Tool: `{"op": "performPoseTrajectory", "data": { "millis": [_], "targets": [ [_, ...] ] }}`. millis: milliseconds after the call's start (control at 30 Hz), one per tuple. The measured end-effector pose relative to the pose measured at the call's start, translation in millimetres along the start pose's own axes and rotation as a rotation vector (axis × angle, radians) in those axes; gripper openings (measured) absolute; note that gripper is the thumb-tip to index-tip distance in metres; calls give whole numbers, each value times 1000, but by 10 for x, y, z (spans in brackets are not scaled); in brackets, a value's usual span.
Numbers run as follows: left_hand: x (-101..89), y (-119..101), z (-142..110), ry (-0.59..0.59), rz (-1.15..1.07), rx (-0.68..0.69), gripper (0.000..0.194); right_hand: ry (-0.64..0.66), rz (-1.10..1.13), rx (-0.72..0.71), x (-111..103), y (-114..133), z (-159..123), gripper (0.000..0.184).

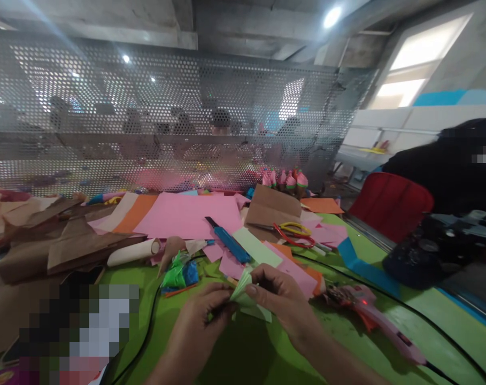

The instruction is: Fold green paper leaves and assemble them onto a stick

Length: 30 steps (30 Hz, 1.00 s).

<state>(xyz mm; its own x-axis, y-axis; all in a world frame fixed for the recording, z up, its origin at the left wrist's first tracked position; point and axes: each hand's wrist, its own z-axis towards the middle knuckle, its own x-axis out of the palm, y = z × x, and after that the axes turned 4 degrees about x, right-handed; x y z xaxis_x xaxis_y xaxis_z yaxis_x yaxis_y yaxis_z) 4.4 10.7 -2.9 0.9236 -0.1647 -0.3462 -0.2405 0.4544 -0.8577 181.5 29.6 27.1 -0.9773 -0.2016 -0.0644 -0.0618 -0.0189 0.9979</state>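
Observation:
Between my two hands is a pale green folded paper (243, 286), its pleats gathered into a narrow fan. My left hand (210, 307) pinches its left edge, fingers closed. Thumb and fingers of my right hand (277, 291) grip the upper right side of the same paper. A loose flap of it hangs below the fingers. Just beyond lie a blue utility knife (230, 240) with its dark blade out and a flat light green paper strip (256, 248). To the right rests a pink glue gun (387, 321) with a red light on.
Pink paper sheets (190, 214) and brown paper (272, 208) cover the back of the green table (202, 363). Scissors (294, 232) lie on the papers. A black cord (150, 321) crosses at left. A perforated metal screen (166, 117) stands behind; a person (439, 155) sits at right.

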Motion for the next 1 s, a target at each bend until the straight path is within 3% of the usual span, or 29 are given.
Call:
{"op": "performPoseTrajectory", "data": {
  "millis": [567,800,1000],
  "targets": [
    [7,13,-29,14,64,-30,25,-16,-34,-34,7,35,-12,31],
    [9,30,-18,-14,61,-31,28,1,-44,-47,1,28,-24,23],
    [20,33,-22,-9,32,-43,30,-13,-41,-53,12,27,-13,30]
  ]
}}
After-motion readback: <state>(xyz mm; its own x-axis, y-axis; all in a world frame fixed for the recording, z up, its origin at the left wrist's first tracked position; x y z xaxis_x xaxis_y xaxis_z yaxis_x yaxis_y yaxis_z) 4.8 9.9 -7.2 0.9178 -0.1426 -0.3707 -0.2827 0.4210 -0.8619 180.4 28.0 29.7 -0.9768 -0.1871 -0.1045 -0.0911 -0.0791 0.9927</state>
